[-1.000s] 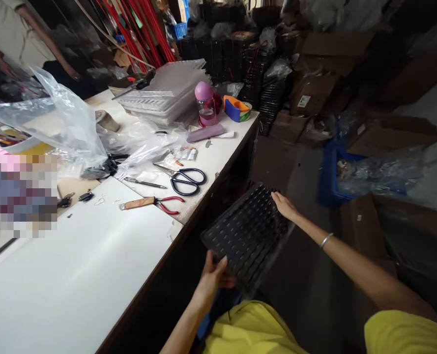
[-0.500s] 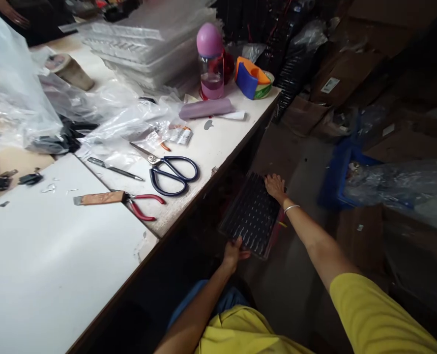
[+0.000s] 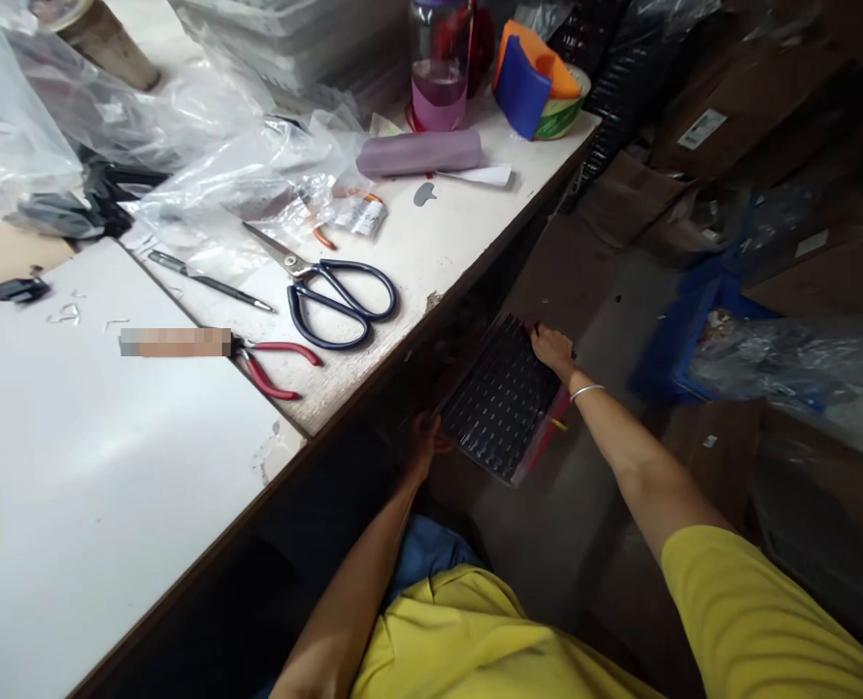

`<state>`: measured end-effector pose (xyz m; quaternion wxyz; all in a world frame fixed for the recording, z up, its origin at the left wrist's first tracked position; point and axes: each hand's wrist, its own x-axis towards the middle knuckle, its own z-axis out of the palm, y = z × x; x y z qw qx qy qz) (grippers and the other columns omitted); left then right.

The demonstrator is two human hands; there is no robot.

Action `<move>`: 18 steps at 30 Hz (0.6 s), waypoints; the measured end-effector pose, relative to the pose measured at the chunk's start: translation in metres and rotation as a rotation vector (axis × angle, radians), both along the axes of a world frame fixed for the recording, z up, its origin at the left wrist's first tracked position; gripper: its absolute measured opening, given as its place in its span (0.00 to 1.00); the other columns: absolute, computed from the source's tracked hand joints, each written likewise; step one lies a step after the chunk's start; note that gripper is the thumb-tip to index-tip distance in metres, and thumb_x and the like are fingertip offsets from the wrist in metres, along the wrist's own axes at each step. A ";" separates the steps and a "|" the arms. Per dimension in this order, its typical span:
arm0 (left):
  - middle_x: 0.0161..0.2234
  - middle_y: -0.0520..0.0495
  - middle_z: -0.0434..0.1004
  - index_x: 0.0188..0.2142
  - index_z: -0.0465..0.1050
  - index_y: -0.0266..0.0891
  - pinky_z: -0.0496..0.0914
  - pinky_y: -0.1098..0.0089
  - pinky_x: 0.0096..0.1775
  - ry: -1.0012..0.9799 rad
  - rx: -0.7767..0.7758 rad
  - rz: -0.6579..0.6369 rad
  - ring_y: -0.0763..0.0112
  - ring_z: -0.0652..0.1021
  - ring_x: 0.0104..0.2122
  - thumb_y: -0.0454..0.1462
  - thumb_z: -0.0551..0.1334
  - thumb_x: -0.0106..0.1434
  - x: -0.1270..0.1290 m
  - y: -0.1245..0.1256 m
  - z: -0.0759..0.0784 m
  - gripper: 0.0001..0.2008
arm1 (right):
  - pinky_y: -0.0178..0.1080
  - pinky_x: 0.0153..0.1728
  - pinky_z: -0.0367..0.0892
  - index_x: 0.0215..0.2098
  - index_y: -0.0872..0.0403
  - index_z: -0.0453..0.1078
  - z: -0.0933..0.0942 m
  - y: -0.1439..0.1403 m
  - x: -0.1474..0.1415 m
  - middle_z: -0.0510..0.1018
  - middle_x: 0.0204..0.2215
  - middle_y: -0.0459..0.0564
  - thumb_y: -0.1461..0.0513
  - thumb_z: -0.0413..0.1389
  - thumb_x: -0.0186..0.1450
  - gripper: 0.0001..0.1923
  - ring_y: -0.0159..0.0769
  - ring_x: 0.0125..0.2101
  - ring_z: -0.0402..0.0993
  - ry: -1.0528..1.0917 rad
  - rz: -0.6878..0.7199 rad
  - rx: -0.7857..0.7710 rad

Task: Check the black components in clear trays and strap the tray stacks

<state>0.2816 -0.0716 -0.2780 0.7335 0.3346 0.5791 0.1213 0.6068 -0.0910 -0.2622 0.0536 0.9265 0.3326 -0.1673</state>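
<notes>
Head view. A black gridded tray (image 3: 502,403) lies low beside the workbench (image 3: 402,282), below its front edge and partly under the overhang. The right hand (image 3: 551,348) rests on the tray's far corner, fingers curled down over the rim; the left hand (image 3: 422,439) meets the near left edge, in shadow — whether its fingers are clamped on the rim or merely pressed against it cannot be told.

Risks, as judged from this pose. Both holds sit at opposite ends of a thin, flexible-looking tray, so it could bow or twist if one hand moves ahead of the other. Just left of the left fingers the bench's dark edge stands close; a lift from here could knock the tray's rim against its underside. A red strip (image 3: 547,437) lies along the tray's right side, just below the right wrist, and could snag.

Room for moving. Beyond the right fingers lie cardboard boxes (image 3: 620,204) and a blue crate (image 3: 682,330), near but apart from the tray. Open floor shows on the near side of the tray, towards the body. Above the left fingers, on the bench, scissors (image 3: 336,291) and red-handled pliers (image 3: 271,361) lie close to the edge.
</notes>
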 end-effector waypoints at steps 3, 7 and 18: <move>0.36 0.48 0.73 0.53 0.63 0.36 0.73 0.71 0.28 0.015 0.013 -0.019 0.75 0.75 0.26 0.39 0.59 0.64 -0.002 0.003 -0.002 0.18 | 0.50 0.46 0.66 0.52 0.56 0.64 0.000 0.001 0.001 0.71 0.47 0.54 0.52 0.50 0.67 0.21 0.40 0.45 0.70 0.005 0.001 0.001; 0.40 0.46 0.73 0.51 0.65 0.37 0.73 0.70 0.30 0.016 0.053 -0.029 0.73 0.75 0.31 0.37 0.61 0.62 -0.005 0.005 -0.005 0.18 | 0.50 0.46 0.66 0.52 0.56 0.64 0.002 0.000 0.008 0.71 0.47 0.54 0.52 0.50 0.67 0.21 0.40 0.45 0.70 0.042 0.022 -0.003; 0.41 0.45 0.73 0.46 0.68 0.35 0.73 0.64 0.38 -0.115 0.026 -0.086 0.70 0.75 0.36 0.38 0.59 0.64 -0.003 -0.009 -0.016 0.12 | 0.50 0.46 0.66 0.51 0.56 0.65 0.008 -0.027 0.007 0.73 0.45 0.54 0.50 0.47 0.67 0.22 0.39 0.44 0.71 0.027 0.017 -0.041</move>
